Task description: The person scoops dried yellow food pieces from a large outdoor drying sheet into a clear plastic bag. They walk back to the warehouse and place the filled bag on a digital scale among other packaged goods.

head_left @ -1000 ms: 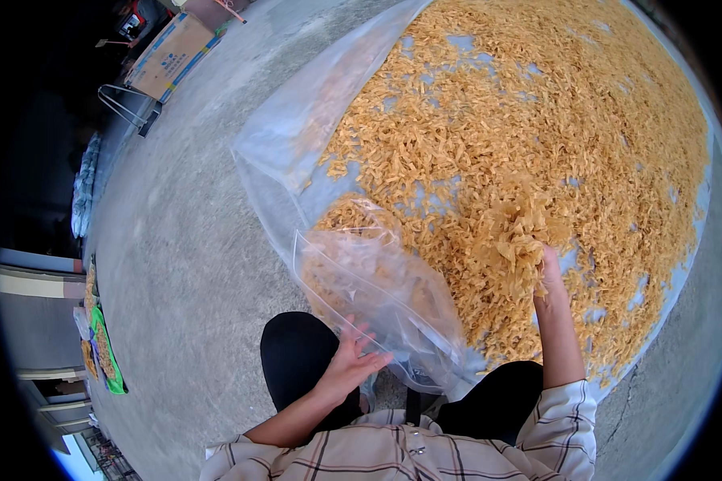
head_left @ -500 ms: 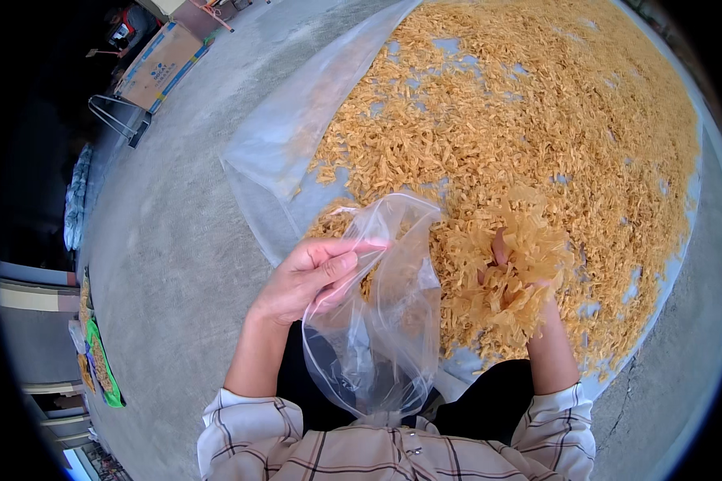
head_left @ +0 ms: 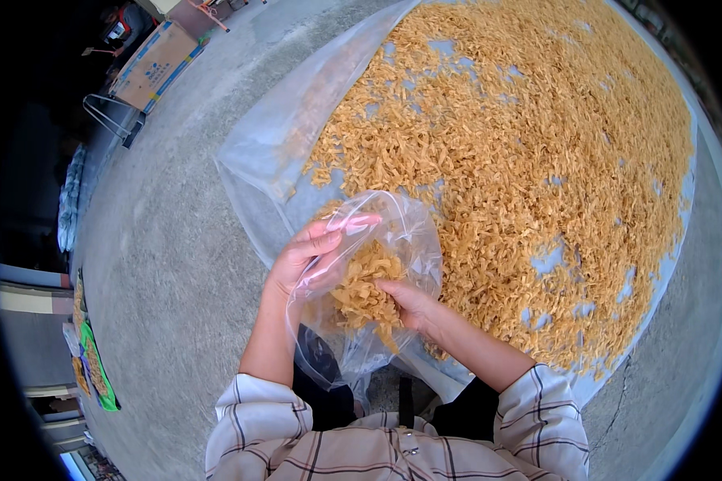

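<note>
A clear plastic bag (head_left: pixel 417 232) hangs in front of me, its mouth spread wide. My left hand (head_left: pixel 309 255) grips the bag's rim at the left side, fingers partly behind the clear film. In the bag's mouth, my right hand (head_left: pixel 409 303) is closed on a clump of dried yellow-brown strips (head_left: pixel 369 289), some of them dangling below the fingers. Beyond and to the right, many more such strips (head_left: pixel 521 160) lie spread over a pale plastic sheet (head_left: pixel 257 164) on the ground.
Grey concrete (head_left: pixel 168 240) lies to the left. At the far left stand a cardboard box (head_left: pixel 154 68) and a metal-framed cart (head_left: pixel 112 116), with a person (head_left: pixel 132 24) behind. A green-edged bag (head_left: pixel 98 365) rests at the left edge. The sheet's far-left corner is folded over.
My right hand has moved left from the spread strips into the bag's mouth, carrying a clump. The bag's mouth is wider, and a bare patch shows where the hand was.
</note>
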Action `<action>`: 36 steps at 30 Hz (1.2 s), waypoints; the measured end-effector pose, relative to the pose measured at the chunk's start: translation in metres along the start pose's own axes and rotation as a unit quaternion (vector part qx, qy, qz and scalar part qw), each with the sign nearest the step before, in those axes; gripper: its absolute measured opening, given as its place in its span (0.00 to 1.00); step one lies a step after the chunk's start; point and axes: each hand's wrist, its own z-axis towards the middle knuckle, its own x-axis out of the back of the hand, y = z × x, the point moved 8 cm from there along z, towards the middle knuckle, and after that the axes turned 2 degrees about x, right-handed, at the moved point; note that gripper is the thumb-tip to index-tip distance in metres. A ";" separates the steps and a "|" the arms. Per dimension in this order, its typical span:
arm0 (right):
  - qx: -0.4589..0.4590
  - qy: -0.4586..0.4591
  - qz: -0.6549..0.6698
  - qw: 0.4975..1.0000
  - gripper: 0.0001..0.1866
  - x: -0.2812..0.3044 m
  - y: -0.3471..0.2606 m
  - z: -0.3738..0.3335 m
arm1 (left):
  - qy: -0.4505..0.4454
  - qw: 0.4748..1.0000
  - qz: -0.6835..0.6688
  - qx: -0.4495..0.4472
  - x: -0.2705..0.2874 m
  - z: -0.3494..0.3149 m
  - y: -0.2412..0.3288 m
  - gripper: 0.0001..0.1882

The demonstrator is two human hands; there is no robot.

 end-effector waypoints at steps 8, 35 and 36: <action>0.260 0.246 -0.174 0.917 0.29 0.027 -0.081 -0.026 | 0.143 0.989 -0.003 -0.048 0.023 -0.003 0.013 0.26; 0.243 0.503 -0.661 0.501 0.71 0.244 -0.223 -0.065 | 0.199 0.972 0.122 -0.029 0.022 0.009 -0.013 0.34; 0.248 0.503 -0.690 0.458 0.71 0.243 -0.228 -0.059 | 0.200 0.972 0.120 -0.024 0.023 0.012 -0.016 0.34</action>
